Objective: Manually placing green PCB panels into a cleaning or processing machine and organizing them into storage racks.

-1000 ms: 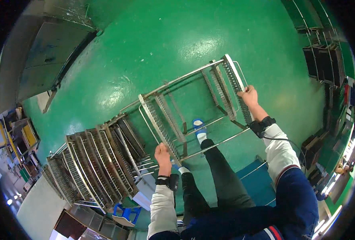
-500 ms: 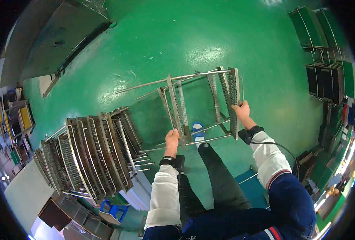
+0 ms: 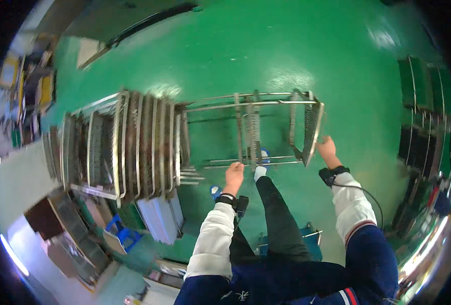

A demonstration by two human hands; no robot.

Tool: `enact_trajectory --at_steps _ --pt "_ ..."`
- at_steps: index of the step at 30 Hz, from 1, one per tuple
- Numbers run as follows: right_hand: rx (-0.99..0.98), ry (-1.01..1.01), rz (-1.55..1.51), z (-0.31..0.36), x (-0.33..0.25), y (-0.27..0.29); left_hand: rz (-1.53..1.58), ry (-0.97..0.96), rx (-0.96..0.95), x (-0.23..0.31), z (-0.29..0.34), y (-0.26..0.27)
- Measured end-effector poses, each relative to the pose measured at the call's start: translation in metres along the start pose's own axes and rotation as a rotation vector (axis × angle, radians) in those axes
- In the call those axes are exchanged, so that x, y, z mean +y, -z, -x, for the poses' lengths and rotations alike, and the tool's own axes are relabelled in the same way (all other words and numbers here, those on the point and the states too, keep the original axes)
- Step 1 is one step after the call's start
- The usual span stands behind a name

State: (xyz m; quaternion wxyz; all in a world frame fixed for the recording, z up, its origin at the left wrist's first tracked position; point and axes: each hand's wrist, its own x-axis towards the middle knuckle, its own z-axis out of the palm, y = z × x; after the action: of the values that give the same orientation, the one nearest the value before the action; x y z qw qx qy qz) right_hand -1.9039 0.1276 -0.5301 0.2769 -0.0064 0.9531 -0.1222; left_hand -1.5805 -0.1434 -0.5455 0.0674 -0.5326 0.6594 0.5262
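A metal slotted rack [image 3: 314, 133], with long rods and toothed crossbars, is held level above the floor in front of me. My left hand [image 3: 234, 177] is closed at the near end of its inner toothed bar. With fingers curled at the edge of the right end panel, my right hand [image 3: 327, 151] grips the other side. The rack's rods extend left to a row of similar nested metal racks [image 3: 148, 147]; whether they touch or only overlap in view, I cannot tell. Motion blurs the rack slightly.
White panels [image 3: 157, 219] lean below the nested racks, beside a blue stool [image 3: 121, 235]. A teal platform [image 3: 313, 245] is by my legs. Blue slippers [image 3: 215, 192] are at my feet. Shelving with dark boards [image 3: 416, 91] stands right; a grey cabinet [image 3: 118, 18] is far left.
The held rack has turned more square to the nested racks, and the gap between them has narrowed in view. My view has shifted. Both hands remain on the rack.
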Motion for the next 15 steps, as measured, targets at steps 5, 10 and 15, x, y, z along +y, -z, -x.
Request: enact_trajectory --at_steps 5,10,15 --pt "-0.242 0.357 0.106 0.049 0.017 -0.008 -0.068 -0.015 0.028 -0.02 0.064 0.039" --pt "-0.298 0.881 0.896 0.096 0.08 -0.056 0.158 0.031 -0.132 -0.06 0.118 0.064" --pt "-0.579 0.814 1.032 0.158 0.103 -0.097 0.243 0.001 -0.038 -0.123 0.184 0.101"
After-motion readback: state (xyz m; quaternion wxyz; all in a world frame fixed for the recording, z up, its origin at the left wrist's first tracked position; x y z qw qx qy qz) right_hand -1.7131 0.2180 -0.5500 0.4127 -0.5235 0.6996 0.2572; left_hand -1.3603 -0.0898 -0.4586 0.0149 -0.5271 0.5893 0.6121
